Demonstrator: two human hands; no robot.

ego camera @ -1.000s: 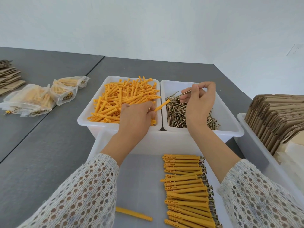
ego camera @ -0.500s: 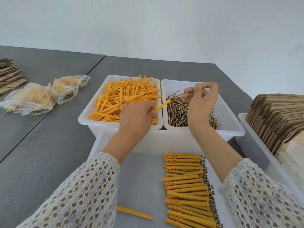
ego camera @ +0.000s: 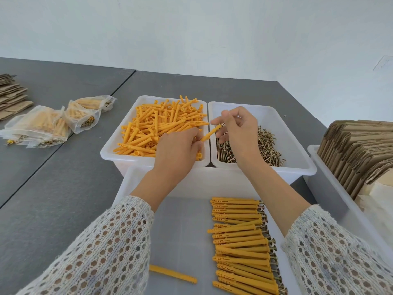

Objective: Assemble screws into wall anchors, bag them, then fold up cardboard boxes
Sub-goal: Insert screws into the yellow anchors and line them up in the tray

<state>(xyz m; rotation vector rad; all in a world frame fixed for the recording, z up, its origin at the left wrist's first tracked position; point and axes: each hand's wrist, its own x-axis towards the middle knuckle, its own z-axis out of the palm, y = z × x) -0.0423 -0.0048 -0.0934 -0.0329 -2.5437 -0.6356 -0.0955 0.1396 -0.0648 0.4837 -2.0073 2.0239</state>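
Assembly step: left hand (ego camera: pixel 176 147) pinching anchor (ego camera: pixel 209 134) over the anchor bin (ego camera: pixel 112 145), right hand (ego camera: pixel 238 128) pinching screw (ego camera: pixel 219 125) at its open end above the screw bin (ego camera: pixel 297 145); next, likely seating then laying in tray (ego camera: pixel 136 182).

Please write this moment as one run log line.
left hand: holds anchor | right hand: pinches screw at anchor | step: insertion

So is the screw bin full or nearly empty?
Partly full: screws lie in a shallow pile, much of the white screw bin's floor bare.
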